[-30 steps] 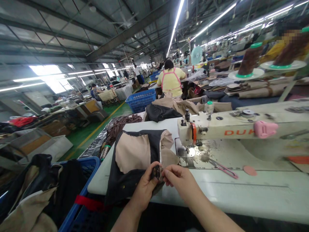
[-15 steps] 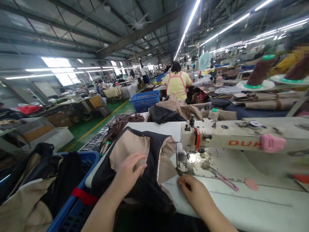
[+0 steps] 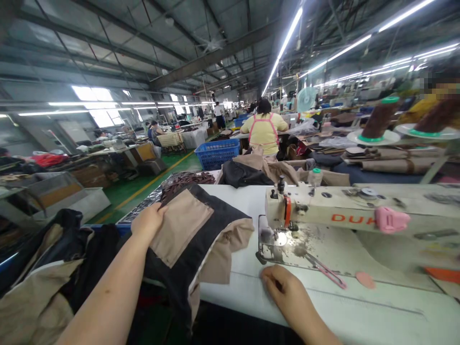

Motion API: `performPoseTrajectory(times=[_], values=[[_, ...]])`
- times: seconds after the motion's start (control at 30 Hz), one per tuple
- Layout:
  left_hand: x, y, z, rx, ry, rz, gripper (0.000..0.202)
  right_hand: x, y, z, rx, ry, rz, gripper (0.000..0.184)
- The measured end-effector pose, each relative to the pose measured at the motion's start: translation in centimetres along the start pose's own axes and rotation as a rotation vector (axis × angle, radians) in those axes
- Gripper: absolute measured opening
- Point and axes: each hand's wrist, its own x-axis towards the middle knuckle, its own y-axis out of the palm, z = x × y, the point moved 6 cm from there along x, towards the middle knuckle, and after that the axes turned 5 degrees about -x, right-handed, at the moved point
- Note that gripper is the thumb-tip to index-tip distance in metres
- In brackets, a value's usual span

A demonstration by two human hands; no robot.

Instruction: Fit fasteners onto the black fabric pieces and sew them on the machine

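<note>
A black and tan garment piece (image 3: 196, 235) lies over the left end of the white sewing table (image 3: 323, 302), hanging off its front edge. My left hand (image 3: 148, 221) grips its far left edge, fingers closed on the cloth. My right hand (image 3: 283, 287) rests curled on the table top, just in front of the sewing machine's metal plate (image 3: 276, 242); I see nothing in it. The cream sewing machine (image 3: 341, 211) stands to the right of the garment.
Pink snips (image 3: 325, 270) lie by the machine plate. A blue crate of black and tan garments (image 3: 46, 273) stands at the left. A person in a yellow top (image 3: 264, 127) sits ahead by another blue crate (image 3: 215, 153). Brown thread cones (image 3: 375, 120) stand at the right.
Both hands let go of a small piece held together at the front edge. My left hand moved left and away, dragging the garment leftwards; my right hand settled on the table by the machine.
</note>
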Motion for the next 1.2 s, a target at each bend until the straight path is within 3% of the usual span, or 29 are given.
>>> performPoseTrajectory(times=[0.13,0.33,0.43,0.5,0.53,0.6,0.67,0.73,0.77,0.8,0.87,0.97,1.03,1.13,1.2], values=[[1.4,-4.2,-0.3,-0.095,0.017,-0.236,0.041,0.1,-0.1,0.3,0.003,0.003,0.006,0.024],[1.9,-13.9,-2.0,-0.238,0.117,-0.699,0.047,0.3,-0.1,0.7,-0.007,0.012,-0.002,0.026],[-1.3,-16.6,-1.6,-0.275,0.170,-0.995,0.035,0.2,0.1,0.5,-0.012,0.012,-0.001,0.026],[-5.3,-15.7,-0.8,-0.294,0.359,-1.184,0.025,0.1,0.0,0.3,0.002,0.020,-0.010,0.026],[-6.8,-13.9,-0.2,-0.242,0.454,-1.117,0.025,0.1,0.0,0.2,0.016,0.025,-0.018,0.026],[-10.0,-9.2,2.4,-0.198,0.521,-0.966,0.025,0.0,-0.2,-0.1,0.040,0.029,-0.027,0.025],[-12.2,-3.5,5.3,-0.156,0.612,-0.642,0.019,0.0,-0.3,-0.2,0.041,0.027,-0.024,0.025],[-14.0,1.5,7.7,-0.169,0.706,-0.242,0.026,0.2,-0.3,-0.1,0.025,0.026,-0.007,0.026],[-14.8,2.5,8.6,-0.186,0.712,-0.170,0.027,0.4,-0.2,0.0,0.017,0.029,0.003,0.026],[-15.1,2.6,9.3,-0.201,0.670,-0.175,0.029,0.5,-0.2,0.1,0.010,0.034,0.011,0.026],[-15.2,0.9,9.3,-0.249,0.556,-0.288,0.028,0.9,0.0,0.3,-0.009,0.054,0.009,0.025],[-14.4,-2.6,5.3,-0.285,0.511,-0.425,0.023,1.2,0.3,0.4,-0.055,0.089,-0.026,0.024],[-13.7,-3.4,0.8,-0.269,0.595,-0.362,0.022,1.1,0.4,0.5,-0.072,0.093,-0.047,0.023],[-13.3,-1.8,-5.4,-0.183,0.753,-0.149,0.021,0.7,0.3,0.5,-0.058,0.068,-0.055,0.023],[-13.6,0.5,-7.9,-0.079,0.828,0.028,0.022,0.3,0.1,0.4,-0.037,0.055,-0.047,0.024]])
